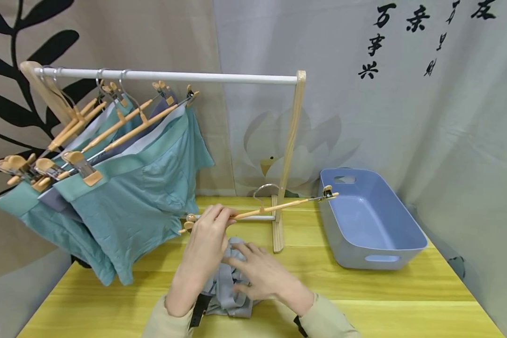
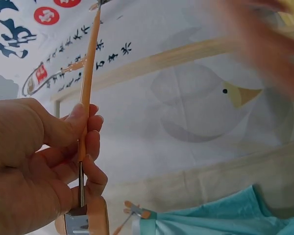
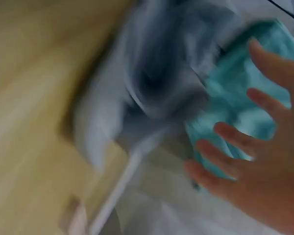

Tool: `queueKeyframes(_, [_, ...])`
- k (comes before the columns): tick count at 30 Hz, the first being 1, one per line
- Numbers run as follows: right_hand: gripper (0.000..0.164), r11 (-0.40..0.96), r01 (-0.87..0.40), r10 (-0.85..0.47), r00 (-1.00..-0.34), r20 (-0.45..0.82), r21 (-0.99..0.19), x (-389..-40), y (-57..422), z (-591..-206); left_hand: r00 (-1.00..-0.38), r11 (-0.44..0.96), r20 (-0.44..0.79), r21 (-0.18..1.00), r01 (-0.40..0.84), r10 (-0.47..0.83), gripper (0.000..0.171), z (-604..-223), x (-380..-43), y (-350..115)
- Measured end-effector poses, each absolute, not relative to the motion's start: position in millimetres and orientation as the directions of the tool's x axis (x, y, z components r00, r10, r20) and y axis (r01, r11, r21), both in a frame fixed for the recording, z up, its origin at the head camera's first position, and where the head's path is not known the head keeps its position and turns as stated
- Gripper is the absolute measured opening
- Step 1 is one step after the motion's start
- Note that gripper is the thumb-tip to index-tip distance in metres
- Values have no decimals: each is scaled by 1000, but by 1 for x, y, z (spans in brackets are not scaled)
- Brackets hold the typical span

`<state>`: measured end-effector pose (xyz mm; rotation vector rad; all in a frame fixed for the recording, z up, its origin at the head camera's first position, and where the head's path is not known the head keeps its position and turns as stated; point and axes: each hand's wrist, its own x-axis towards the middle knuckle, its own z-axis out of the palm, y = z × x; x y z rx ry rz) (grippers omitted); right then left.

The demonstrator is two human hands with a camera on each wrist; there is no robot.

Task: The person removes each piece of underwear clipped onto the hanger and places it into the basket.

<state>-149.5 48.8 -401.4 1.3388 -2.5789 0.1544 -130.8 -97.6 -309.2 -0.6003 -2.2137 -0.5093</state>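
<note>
My left hand [image 1: 208,244] grips a wooden clip hanger [image 1: 274,208] near one end, thumb on one side and fingers curled on the other, as the left wrist view shows. The hanger is held above the table, its metal hook up and a clip at each end. Below lies a crumpled grey garment [image 1: 226,286] on the wood-grain table. Over that garment my right hand [image 1: 266,277] is spread, fingers apart; in the right wrist view the hand [image 3: 255,142] holds nothing. Whether its fingertips touch the cloth I cannot tell.
On the left, a rack with a white rail [image 1: 173,76] carries several clip hangers with teal shorts [image 1: 152,173] and purplish garments. A blue plastic basket [image 1: 367,211] stands at the right. The rack's wooden post [image 1: 291,141] rises behind the held hanger.
</note>
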Motion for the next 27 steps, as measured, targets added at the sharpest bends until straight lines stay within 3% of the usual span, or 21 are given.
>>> queueKeyframes(3, [75,625,-777,-781,-623,-46,-74,-152,34,-416,-593,808,765,170,564,253,6,-309,-131,-99])
queueKeyframes(5, [76,651,-755,-755,-634,-166,-77,-153,27,-422,-592,806,767,178,565,246,5,-309,-132,-100])
queueKeyframes(9, [66,627,-779,-764,-610,-210,-18,-158,20,-427,-602,803,766,204,560,225,5,-308,-132,-102])
queueKeyframes(13, [46,539,-843,-837,-535,-111,-1,-165,23,-434,-606,805,769,221,551,204,4,-307,-132,-104])
queueKeyframes(18, [28,435,-897,-896,-440,60,-86,-172,40,-438,-599,813,781,227,536,176,5,-306,-131,-107])
queueKeyframes(23, [32,451,-872,-849,-485,210,-188,-176,74,-414,-591,821,794,237,519,144,6,-305,-131,-112])
queueKeyframes(27, [31,486,-853,-758,-520,393,-193,-181,109,-384,-587,824,802,258,504,108,7,-304,-131,-116])
